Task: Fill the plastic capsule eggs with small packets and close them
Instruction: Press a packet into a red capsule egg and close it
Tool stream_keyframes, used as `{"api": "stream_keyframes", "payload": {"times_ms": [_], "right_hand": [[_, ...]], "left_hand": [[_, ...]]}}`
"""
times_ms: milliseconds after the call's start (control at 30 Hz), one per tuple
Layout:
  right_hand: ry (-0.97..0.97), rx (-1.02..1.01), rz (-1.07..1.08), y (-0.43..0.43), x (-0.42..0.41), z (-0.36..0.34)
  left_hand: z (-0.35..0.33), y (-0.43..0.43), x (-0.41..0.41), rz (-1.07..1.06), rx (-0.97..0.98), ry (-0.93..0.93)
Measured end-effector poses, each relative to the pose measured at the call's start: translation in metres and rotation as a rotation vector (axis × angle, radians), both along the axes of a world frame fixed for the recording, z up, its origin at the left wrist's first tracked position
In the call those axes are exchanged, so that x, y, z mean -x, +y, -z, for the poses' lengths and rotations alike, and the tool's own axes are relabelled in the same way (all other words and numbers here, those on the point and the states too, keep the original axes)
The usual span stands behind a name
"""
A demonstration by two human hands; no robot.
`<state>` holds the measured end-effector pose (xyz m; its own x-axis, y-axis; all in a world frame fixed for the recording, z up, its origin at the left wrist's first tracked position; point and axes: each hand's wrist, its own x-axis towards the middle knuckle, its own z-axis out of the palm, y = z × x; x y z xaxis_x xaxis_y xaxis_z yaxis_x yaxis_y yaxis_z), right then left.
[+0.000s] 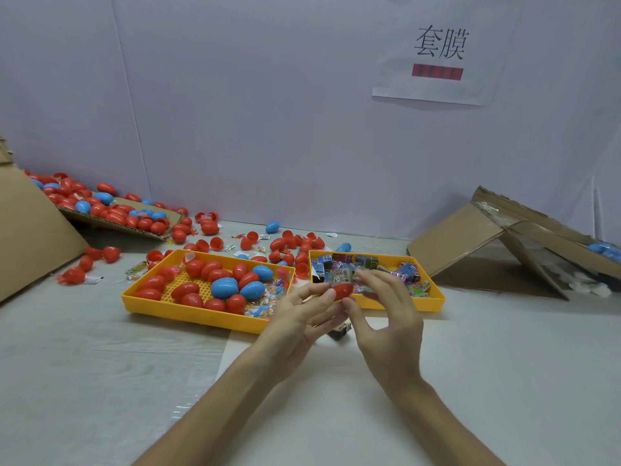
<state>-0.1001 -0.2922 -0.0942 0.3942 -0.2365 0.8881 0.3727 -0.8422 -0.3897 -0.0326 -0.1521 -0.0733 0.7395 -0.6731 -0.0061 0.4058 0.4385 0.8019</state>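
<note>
Left hand (pixel 302 317) pinches a red egg (pixel 342 291) between thumb and fingers, above the counter (pixel 100 364), at the near edge of the right tray (pixel 433 302). A printed wrapper (pixel 341 275) sits over the egg's top half.

Right hand (pixel 386 317): thumb against the egg's lower right, fingers arched over the wrapper. They're blurred, so can't tell if they grip it.

A small dark packet (pixel 340 332) lies on the counter just under the hands. The right tray, yellow, holds a heap of printed packets (pixel 408 272).

The left tray (pixel 188 314), also yellow, sits just beside it with closed red and blue eggs (pixel 224 286) and small clear packets (pixel 268 302) at its right end.

Behind both trays, loose red eggs and halves (pixel 285 245) are scattered on the counter. Far left, a cardboard flap (pixel 100 220) is piled with more eggs. Far right, a cardboard box (pixel 470 237) lies on its side. There's a paper sign (pixel 437 85) on the wall.
</note>
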Motion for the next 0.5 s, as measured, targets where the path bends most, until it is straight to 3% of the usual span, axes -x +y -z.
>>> {"api": "stream_keyframes", "payload": {"times_ms": [500], "right_hand": [[-0.01,0.087,-0.03,-0.0036,-0.0015,0.0016]], "left_hand": [[-0.0003,0.0023,0.0013,0.145,-0.039,-0.075]]}}
